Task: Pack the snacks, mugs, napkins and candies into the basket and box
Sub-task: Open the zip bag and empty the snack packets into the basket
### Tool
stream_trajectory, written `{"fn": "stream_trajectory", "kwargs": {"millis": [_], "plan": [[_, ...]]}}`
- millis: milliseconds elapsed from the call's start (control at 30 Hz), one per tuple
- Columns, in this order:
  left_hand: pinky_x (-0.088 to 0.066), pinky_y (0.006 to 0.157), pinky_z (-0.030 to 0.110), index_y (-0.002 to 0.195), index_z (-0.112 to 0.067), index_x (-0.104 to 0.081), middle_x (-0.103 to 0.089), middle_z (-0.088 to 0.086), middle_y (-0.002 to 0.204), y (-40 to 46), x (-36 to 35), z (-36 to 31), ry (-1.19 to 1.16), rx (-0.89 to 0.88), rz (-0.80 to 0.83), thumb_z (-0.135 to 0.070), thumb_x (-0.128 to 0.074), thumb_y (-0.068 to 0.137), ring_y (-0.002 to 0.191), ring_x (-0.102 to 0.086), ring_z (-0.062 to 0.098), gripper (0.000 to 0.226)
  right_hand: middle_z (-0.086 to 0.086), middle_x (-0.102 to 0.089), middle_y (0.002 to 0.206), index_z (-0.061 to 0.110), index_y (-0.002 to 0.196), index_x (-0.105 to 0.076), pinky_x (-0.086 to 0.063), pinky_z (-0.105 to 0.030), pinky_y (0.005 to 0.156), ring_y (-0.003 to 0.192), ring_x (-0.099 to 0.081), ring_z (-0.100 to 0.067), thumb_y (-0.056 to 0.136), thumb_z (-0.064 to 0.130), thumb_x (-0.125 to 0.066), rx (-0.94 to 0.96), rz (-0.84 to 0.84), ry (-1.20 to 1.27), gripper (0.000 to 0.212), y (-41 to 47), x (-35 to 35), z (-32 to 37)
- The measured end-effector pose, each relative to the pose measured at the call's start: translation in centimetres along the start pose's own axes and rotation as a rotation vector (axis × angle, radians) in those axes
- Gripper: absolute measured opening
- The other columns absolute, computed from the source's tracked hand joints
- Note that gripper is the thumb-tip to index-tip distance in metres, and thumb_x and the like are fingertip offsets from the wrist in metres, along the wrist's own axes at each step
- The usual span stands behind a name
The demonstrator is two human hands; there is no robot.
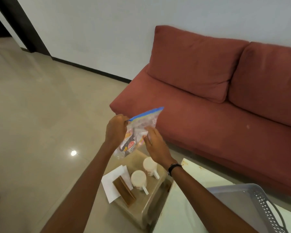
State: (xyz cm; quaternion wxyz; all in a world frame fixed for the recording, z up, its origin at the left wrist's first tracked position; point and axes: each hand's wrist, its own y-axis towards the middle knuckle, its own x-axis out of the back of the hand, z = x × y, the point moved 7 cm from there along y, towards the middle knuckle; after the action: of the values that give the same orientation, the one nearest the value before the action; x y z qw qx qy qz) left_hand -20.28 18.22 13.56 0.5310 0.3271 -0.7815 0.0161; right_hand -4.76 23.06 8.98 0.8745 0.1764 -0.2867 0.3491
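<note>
A clear zip bag of snacks (138, 130) with a blue seal strip hangs in the air above a transparent box (151, 199) on the floor. My left hand (115, 130) grips the bag's top left corner. My right hand (155, 145) rests flat against the bag's right side, fingers spread. Inside the box stand two white mugs (139, 179) (149, 165), with white napkins (111, 184) and a brown flat packet (124, 192) beside them. A grey perforated basket (252, 204) sits on the white table at lower right.
A red sofa (217, 91) stands against the white wall behind the box. The white table (191, 190) fills the lower right. Glossy beige floor tiles (40, 115) stretch to the left, toward a dark door frame at upper left.
</note>
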Motion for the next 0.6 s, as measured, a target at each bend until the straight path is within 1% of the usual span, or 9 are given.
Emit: {"fn": "stream_trajectory", "kwargs": {"millis": [67,100,167,200,233,300,400,533,600], "plan": [[-0.045,0.058,0.038,0.085,-0.003,-0.072,-0.066,0.016,0.075,0.0,1.4,-3.2,0.008,-0.084,0.028,0.004,-0.054,0.079,0.071,-0.059,0.034,0.02,-0.005,-0.027,0.154,0.012,0.138,-0.039,-0.028,-0.028,0.11,0.14,-0.026,-0.02,0.094,0.01,-0.044,0.026,-0.172,-0.077,0.044,-0.5,4.1,0.6],[-0.045,0.058,0.036,0.086,-0.003,-0.072,-0.067,0.016,0.076,-0.1,2.0,-5.0,0.017,-0.119,0.04,0.003,-0.054,0.08,0.073,-0.06,0.033,0.02,-0.007,-0.026,0.154,0.011,0.138,-0.04,-0.025,-0.029,0.113,0.141,-0.024,-0.021,0.089,0.004,-0.047,0.052,-0.267,-0.144,0.05,-0.9,6.5,0.8],[-0.041,0.057,0.03,0.089,-0.003,-0.072,-0.067,0.014,0.079,-0.6,3.1,-8.3,0.049,-0.17,0.061,-0.001,-0.055,0.084,0.076,-0.061,0.03,0.019,-0.011,-0.03,0.153,0.009,0.138,-0.042,-0.025,-0.038,0.114,0.14,-0.027,-0.027,0.078,-0.003,-0.052,0.088,-0.386,-0.327,0.062,-2.1,11.0,1.1],[-0.038,0.057,0.028,0.091,-0.004,-0.072,-0.067,0.013,0.08,-0.9,3.6,-10.0,0.061,-0.194,0.068,-0.003,-0.055,0.086,0.077,-0.06,0.028,0.018,-0.01,-0.032,0.152,0.011,0.139,-0.041,-0.026,-0.04,0.114,0.14,-0.028,-0.027,0.077,-0.001,-0.054,0.073,-0.392,-0.391,0.064,-2.7,13.1,0.7],[-0.036,0.057,0.027,0.091,-0.005,-0.073,-0.067,0.013,0.079,-1.4,4.1,-11.7,0.068,-0.217,0.072,-0.005,-0.055,0.086,0.076,-0.059,0.028,0.018,-0.008,-0.035,0.151,0.012,0.139,-0.041,-0.025,-0.041,0.113,0.14,-0.03,-0.027,0.079,0.003,-0.055,0.052,-0.377,-0.426,0.063,-3.6,15.2,0.0],[-0.033,0.055,0.028,0.085,-0.004,-0.072,-0.064,0.013,0.073,-2.5,5.0,-14.9,0.073,-0.258,0.075,-0.004,-0.055,0.086,0.072,-0.058,0.029,0.017,-0.01,-0.047,0.142,0.01,0.133,-0.049,-0.031,-0.04,0.109,0.132,-0.042,-0.028,0.084,0.012,-0.055,0.022,-0.294,-0.394,0.049,-5.4,19.1,-2.0],[-0.033,0.051,0.032,0.077,-0.005,-0.072,-0.062,0.013,0.065,-4.8,5.3,-19.9,0.093,-0.328,0.09,-0.001,-0.056,0.082,0.062,-0.056,0.031,0.017,-0.012,-0.066,0.114,0.006,0.11,-0.065,-0.044,-0.035,0.088,0.105,-0.06,-0.03,0.089,0.012,-0.056,-0.033,-0.148,-0.251,0.024,-9.4,24.4,-4.2],[-0.04,0.058,0.035,0.082,-0.008,-0.073,-0.068,0.01,0.072,-9.4,3.8,-27.1,0.137,-0.408,0.128,-0.008,-0.058,0.085,0.065,-0.059,0.029,0.016,-0.012,-0.072,0.099,0.004,0.099,-0.072,-0.043,-0.028,0.073,0.086,-0.063,-0.025,0.088,0.01,-0.061,-0.023,0.016,-0.23,0.017,-16.1,29.2,-5.1],[-0.037,0.061,0.033,0.085,-0.01,-0.073,-0.07,0.008,0.078,-11.9,2.7,-30.3,0.15,-0.417,0.154,-0.011,-0.057,0.087,0.071,-0.06,0.028,0.016,-0.014,-0.073,0.094,0.005,0.098,-0.073,-0.045,-0.033,0.074,0.084,-0.065,-0.029,0.088,0.013,-0.061,-0.046,0.056,-0.23,0.017,-20.0,31.1,-6.0]]}}
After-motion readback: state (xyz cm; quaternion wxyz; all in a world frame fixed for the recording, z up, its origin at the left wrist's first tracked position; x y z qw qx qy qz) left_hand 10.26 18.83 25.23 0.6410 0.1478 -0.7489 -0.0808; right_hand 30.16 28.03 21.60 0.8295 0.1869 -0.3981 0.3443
